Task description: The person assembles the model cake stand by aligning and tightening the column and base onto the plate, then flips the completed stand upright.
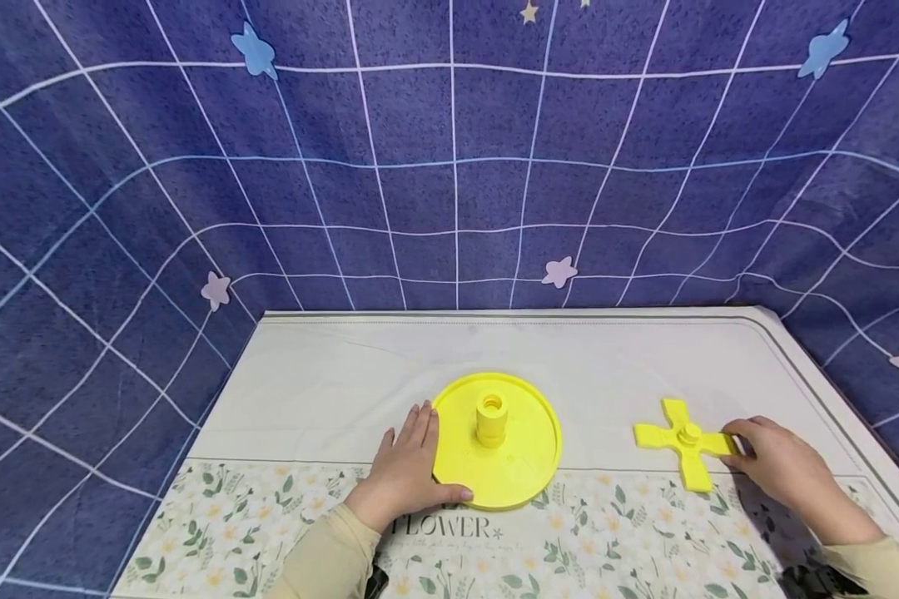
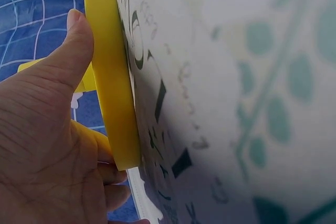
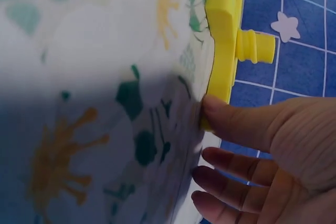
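Observation:
A round yellow tray-like disc [image 1: 524,449] with a raised rim lies on the table, a hollow yellow post [image 1: 492,420] upright at its middle. My left hand [image 1: 412,466] rests against the disc's left side, its fingers straight along the rim and the thumb spread over the near edge. In the left wrist view the thumb [image 2: 79,40] lies along the disc's rim [image 2: 113,103]. To the right, my right hand [image 1: 782,462] pinches one arm of a flat yellow cross-shaped piece [image 1: 674,436] between thumb and forefinger. A short ridged stub [image 3: 257,45] rises from its centre.
A white table cover [image 1: 330,383] with a printed floral band [image 1: 270,524] lies beneath both pieces. Behind and at the sides hangs a dark blue curtain [image 1: 419,191] with a grid of lines and stars.

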`<action>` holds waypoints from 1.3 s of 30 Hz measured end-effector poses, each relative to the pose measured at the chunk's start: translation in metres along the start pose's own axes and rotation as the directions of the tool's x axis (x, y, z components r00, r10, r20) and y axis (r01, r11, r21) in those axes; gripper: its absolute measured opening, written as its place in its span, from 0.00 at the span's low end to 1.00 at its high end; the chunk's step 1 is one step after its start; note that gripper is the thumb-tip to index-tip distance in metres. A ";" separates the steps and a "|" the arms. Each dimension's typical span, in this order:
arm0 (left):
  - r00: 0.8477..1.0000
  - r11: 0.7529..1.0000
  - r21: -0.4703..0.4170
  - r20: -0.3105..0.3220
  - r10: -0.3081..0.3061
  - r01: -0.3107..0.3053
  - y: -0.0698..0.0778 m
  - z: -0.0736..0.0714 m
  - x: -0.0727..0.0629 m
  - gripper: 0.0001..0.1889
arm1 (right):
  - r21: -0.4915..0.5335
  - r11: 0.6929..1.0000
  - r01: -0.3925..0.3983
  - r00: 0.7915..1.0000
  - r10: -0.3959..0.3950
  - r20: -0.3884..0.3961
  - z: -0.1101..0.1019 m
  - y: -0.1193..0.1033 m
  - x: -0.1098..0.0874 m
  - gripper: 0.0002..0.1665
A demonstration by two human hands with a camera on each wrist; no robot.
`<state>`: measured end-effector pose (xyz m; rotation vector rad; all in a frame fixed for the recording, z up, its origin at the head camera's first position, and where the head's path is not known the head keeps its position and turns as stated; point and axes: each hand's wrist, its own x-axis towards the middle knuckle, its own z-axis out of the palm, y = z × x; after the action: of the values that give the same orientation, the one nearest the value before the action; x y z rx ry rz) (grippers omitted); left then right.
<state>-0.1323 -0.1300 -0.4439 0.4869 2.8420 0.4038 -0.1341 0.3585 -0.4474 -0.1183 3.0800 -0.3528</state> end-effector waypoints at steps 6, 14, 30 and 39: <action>1.000 1.000 0.002 0.002 -0.001 0.001 0.001 0.000 -0.001 0.66 | 0.085 0.994 0.062 0.998 -0.060 -0.029 -0.008 0.000 -0.006 0.24; 1.000 1.000 0.005 -0.001 -0.011 0.011 0.001 -0.001 -0.001 0.66 | 0.193 0.939 0.285 0.928 -0.219 -0.302 -0.017 -0.015 -0.016 0.22; 1.000 1.000 -0.002 -0.005 -0.010 0.010 0.001 0.001 0.000 0.66 | 0.279 0.839 0.468 0.792 -0.258 -0.553 -0.031 -0.084 -0.003 0.28; 1.000 1.000 0.012 -0.013 -0.007 0.007 0.000 0.002 0.000 0.66 | 0.362 0.760 0.539 0.769 -0.271 -0.578 -0.036 -0.140 0.016 0.29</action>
<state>-0.1323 -0.1299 -0.4455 0.4777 2.8597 0.3908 -0.1417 0.2298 -0.3807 -0.8402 3.2512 -1.4265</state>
